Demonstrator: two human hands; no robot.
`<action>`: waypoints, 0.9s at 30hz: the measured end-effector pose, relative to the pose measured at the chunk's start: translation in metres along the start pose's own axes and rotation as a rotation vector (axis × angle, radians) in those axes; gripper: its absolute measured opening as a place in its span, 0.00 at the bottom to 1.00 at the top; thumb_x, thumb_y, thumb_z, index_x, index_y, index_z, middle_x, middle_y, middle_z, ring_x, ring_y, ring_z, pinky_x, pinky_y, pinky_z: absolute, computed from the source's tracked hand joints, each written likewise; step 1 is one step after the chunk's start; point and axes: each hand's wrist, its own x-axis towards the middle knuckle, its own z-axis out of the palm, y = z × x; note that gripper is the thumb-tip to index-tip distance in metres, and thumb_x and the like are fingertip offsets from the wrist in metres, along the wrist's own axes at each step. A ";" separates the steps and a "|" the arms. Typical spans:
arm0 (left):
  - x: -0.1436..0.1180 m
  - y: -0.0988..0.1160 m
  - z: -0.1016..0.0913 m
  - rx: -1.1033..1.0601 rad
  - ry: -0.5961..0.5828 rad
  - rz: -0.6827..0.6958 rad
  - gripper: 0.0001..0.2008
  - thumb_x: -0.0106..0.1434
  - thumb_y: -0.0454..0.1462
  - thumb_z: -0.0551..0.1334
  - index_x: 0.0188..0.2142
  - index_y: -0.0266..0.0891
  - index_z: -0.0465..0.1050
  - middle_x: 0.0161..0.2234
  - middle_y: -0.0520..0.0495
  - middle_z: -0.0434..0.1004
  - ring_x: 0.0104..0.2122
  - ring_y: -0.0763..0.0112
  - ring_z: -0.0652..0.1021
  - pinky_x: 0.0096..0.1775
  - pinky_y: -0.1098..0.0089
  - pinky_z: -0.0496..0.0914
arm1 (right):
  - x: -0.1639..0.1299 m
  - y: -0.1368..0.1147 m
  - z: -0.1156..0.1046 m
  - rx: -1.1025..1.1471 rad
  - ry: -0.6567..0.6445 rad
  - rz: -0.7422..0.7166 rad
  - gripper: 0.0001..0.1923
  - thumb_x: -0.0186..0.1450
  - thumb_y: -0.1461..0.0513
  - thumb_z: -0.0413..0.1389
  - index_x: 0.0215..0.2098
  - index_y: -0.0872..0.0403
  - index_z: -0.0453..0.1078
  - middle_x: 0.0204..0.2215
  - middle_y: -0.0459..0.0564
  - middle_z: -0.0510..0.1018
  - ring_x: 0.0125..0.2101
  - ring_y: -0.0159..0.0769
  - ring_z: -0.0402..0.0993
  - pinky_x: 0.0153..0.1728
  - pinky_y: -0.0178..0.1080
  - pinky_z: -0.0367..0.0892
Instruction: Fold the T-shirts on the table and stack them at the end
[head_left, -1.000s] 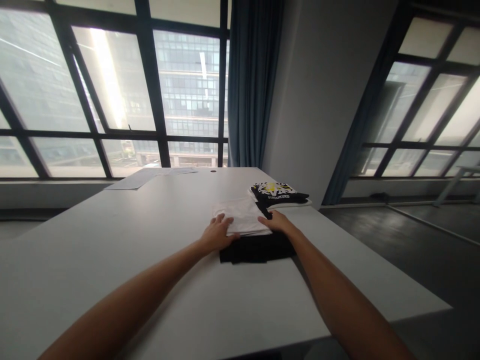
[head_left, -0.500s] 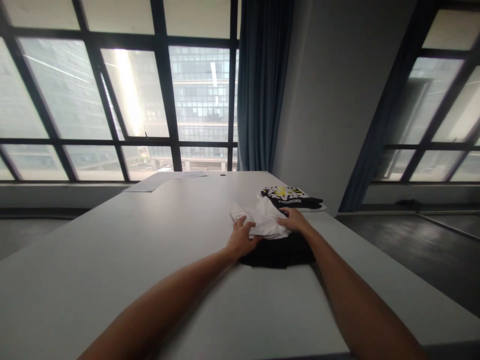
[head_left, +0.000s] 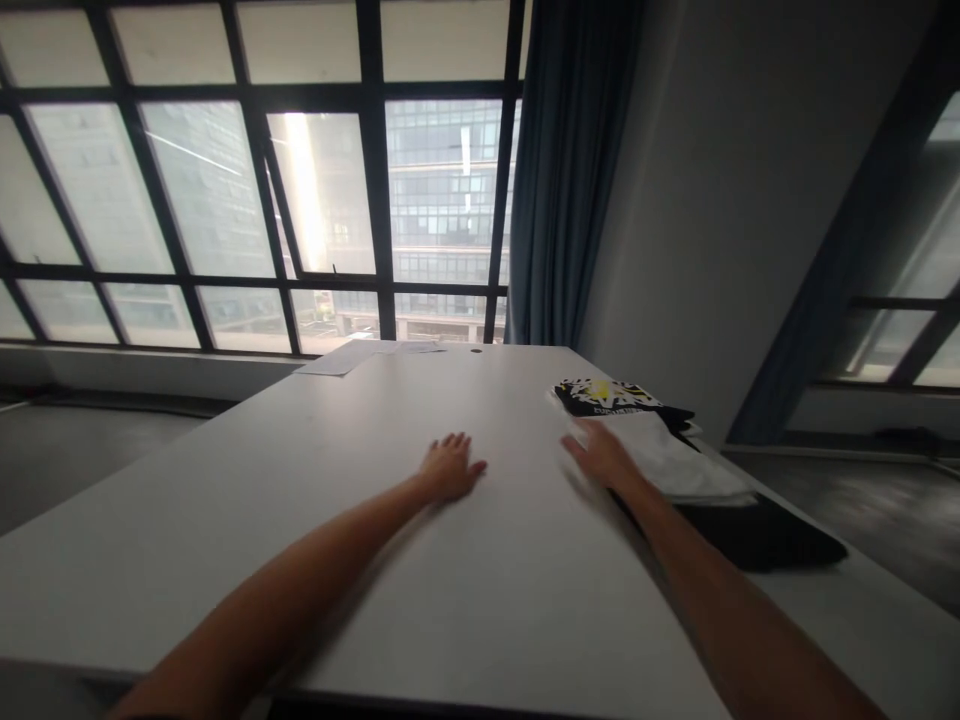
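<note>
Person's two bare hands above a white table (head_left: 510, 590), viewed from your own head. Your left hand (head_left: 448, 470) is near the middle of the tabletop, palm down, its fingers spread apart and pointing away from you, the thumb toward the right; it holds nothing. Whether the palm presses on the surface cannot be told. Your right hand (head_left: 602, 457) (slightly blurred) is at the left edge of the white folded cloth (head_left: 679, 465), its fingers extended and apart, clamped on nothing; whether it touches the cloth cannot be told. The white cloth lies on the right part of the table, over a black cloth (head_left: 765, 530), which extends from beneath it toward you and the right. Your right forearm passes in front of the left end of both. Just beyond the white cloth, at its far edge, is a folded black garment (head_left: 585, 395) with a white and yellow print and lettering too blurred to read. Flat papers (head_left: 334, 362) lie at the far left of the table, and a small dark disc (head_left: 476, 351) sits near its far end. Behind stand a blue curtain (head_left: 570, 190) and dark-framed windows (head_left: 442, 190).
</note>
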 end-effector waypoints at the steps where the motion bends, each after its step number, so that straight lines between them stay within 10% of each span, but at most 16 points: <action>1: -0.008 -0.022 -0.006 0.030 0.004 -0.041 0.35 0.68 0.53 0.49 0.66 0.32 0.56 0.68 0.31 0.52 0.67 0.47 0.54 0.64 0.46 0.50 | 0.000 -0.026 0.018 0.030 -0.103 -0.072 0.29 0.67 0.56 0.51 0.64 0.60 0.61 0.62 0.64 0.65 0.62 0.47 0.61 0.63 0.44 0.54; 6: -0.042 -0.085 -0.015 0.035 0.005 -0.079 0.37 0.67 0.56 0.47 0.66 0.36 0.57 0.68 0.34 0.51 0.67 0.50 0.54 0.64 0.49 0.50 | -0.013 -0.107 0.083 -0.019 -0.383 -0.144 0.31 0.71 0.52 0.45 0.67 0.60 0.55 0.68 0.61 0.53 0.68 0.45 0.47 0.66 0.48 0.44; 12: -0.055 -0.091 -0.012 0.060 -0.028 -0.084 0.37 0.68 0.56 0.44 0.67 0.34 0.57 0.69 0.36 0.50 0.68 0.54 0.52 0.65 0.51 0.47 | -0.022 -0.121 0.083 -0.094 -0.321 -0.144 0.30 0.72 0.50 0.43 0.66 0.57 0.59 0.67 0.60 0.56 0.67 0.48 0.49 0.64 0.53 0.45; 17: -0.056 -0.092 -0.015 0.048 -0.018 -0.070 0.35 0.68 0.55 0.45 0.65 0.36 0.59 0.68 0.36 0.52 0.68 0.53 0.53 0.64 0.49 0.49 | 0.008 -0.085 0.034 -0.147 -0.301 -0.124 0.19 0.68 0.51 0.52 0.47 0.52 0.76 0.51 0.56 0.78 0.52 0.46 0.72 0.53 0.42 0.63; 20: -0.055 -0.096 -0.013 0.041 -0.016 -0.062 0.34 0.68 0.56 0.46 0.65 0.37 0.60 0.68 0.36 0.53 0.68 0.53 0.54 0.64 0.49 0.48 | 0.019 -0.036 0.008 -0.318 0.003 0.114 0.17 0.64 0.57 0.57 0.48 0.56 0.74 0.52 0.65 0.74 0.54 0.57 0.68 0.53 0.54 0.62; 23: -0.054 -0.101 -0.010 0.021 0.019 -0.037 0.33 0.68 0.55 0.47 0.63 0.37 0.63 0.67 0.35 0.55 0.67 0.51 0.56 0.64 0.48 0.50 | 0.017 0.005 -0.004 -0.313 0.022 0.281 0.11 0.62 0.62 0.56 0.41 0.56 0.76 0.46 0.68 0.76 0.49 0.63 0.72 0.45 0.59 0.67; 27: -0.054 -0.100 -0.011 -0.034 0.104 -0.013 0.26 0.69 0.52 0.49 0.57 0.42 0.70 0.64 0.37 0.64 0.64 0.51 0.63 0.62 0.48 0.55 | 0.016 0.001 -0.012 -0.164 0.182 0.215 0.12 0.62 0.62 0.53 0.41 0.54 0.75 0.47 0.63 0.77 0.49 0.60 0.72 0.49 0.58 0.66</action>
